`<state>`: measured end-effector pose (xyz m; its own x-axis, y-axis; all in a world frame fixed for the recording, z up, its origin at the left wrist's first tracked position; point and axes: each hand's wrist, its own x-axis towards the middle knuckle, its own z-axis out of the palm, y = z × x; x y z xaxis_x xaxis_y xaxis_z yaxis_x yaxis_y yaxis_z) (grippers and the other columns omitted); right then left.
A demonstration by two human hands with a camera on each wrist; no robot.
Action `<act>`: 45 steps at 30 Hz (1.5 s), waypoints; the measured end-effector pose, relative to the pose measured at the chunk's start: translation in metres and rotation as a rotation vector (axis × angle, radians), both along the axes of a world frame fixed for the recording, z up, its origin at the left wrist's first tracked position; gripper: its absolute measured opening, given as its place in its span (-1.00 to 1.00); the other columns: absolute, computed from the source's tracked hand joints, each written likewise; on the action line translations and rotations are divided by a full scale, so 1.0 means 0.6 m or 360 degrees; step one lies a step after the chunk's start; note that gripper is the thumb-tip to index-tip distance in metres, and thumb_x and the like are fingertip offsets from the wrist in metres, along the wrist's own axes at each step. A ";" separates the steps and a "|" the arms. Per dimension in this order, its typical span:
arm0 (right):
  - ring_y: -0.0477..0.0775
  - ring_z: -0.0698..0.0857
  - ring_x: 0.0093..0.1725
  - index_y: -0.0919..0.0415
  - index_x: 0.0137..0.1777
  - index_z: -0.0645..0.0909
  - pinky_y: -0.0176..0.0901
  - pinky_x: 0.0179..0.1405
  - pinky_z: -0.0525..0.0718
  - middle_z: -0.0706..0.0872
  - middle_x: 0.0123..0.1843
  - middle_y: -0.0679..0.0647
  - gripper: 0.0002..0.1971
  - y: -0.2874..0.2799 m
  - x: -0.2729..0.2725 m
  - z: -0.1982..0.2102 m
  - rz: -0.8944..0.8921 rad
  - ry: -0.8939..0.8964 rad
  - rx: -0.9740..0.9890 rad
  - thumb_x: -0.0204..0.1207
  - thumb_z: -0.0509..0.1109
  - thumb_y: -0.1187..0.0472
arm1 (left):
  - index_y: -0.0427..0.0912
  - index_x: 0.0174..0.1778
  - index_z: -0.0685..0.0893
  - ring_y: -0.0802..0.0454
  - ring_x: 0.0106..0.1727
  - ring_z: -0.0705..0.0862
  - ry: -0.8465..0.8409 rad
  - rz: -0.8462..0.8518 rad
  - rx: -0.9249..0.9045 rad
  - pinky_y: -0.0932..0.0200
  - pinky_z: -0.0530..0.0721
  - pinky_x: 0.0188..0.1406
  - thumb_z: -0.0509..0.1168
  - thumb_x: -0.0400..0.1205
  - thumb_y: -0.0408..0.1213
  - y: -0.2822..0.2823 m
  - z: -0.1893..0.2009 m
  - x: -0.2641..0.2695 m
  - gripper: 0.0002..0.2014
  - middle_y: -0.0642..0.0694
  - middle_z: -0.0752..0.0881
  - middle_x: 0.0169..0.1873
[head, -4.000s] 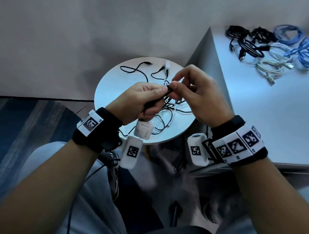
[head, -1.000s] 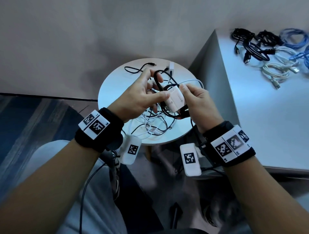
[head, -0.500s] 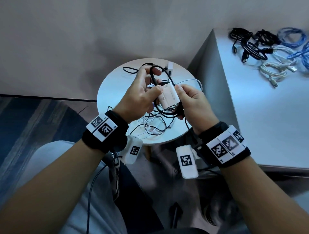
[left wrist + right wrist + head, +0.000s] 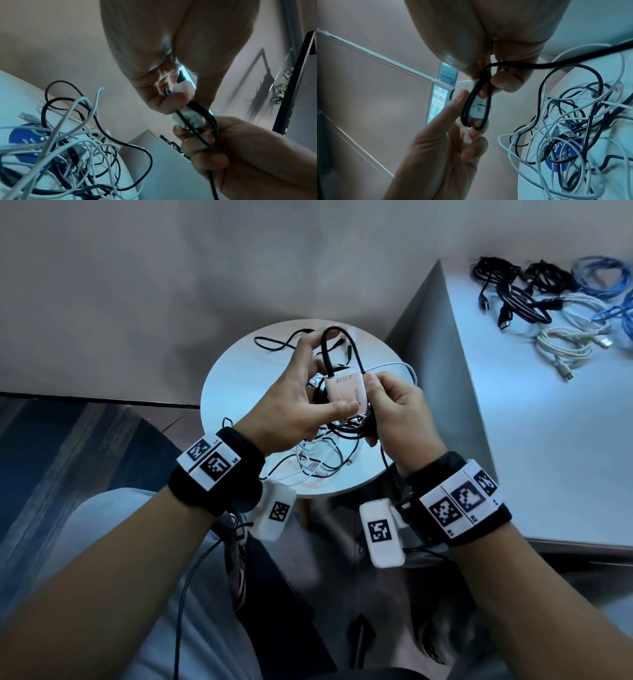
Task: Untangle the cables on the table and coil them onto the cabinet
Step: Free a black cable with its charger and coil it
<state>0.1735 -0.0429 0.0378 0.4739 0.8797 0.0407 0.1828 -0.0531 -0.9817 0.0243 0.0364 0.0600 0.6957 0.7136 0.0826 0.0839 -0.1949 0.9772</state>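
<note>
right now, starting at the left, the left hand (image 4: 301,402) is raised over the round table (image 4: 236,378), its thumb pressed on the lower left edge of a small white adapter block (image 4: 346,390) and its fingers reaching behind it, so it pinches the block; one finger stands up beside the black cable (image 4: 339,337) that arches out of the block's top. moving right, the block stands roughly upright between the two hands, long axis running away from the person, and the cable's loops wrap lengthwise around it, as the right wrist view shows (image 4: 474,105). the right hand (image 4: 397,412) clamps the block's right edge with fingertips and gathers the black loops below it in curled fingers. both hands touch the block, so neither is nearer; i judge the next wrap must go along that long axis. under the hands the remaining tangle of white and black cables (image 4: 318,453) lies on the table, and at far right the cabinet (image 4: 513,440) already carries coiled cables (image 4: 555,302), well apart from the hands. compared with half a second ago the block sits more upright and the loop above it stands taller; four seconds ago the hands pinched only a thin black cable end, with the block hanging below them
</note>
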 end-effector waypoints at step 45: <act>-0.11 0.40 -0.54 0.17 -0.18 0.55 -0.32 -0.54 0.41 0.46 -0.55 -0.17 -0.71 -0.012 0.005 0.053 0.0006 0.0330 0.0106 0.80 0.16 0.28 | -0.17 -0.31 0.73 0.22 -0.32 0.69 0.0889 -0.0010 0.0358 -0.06 0.64 0.10 -0.30 0.71 0.41 0.025 -0.016 -0.005 -0.12 0.04 0.74 -0.47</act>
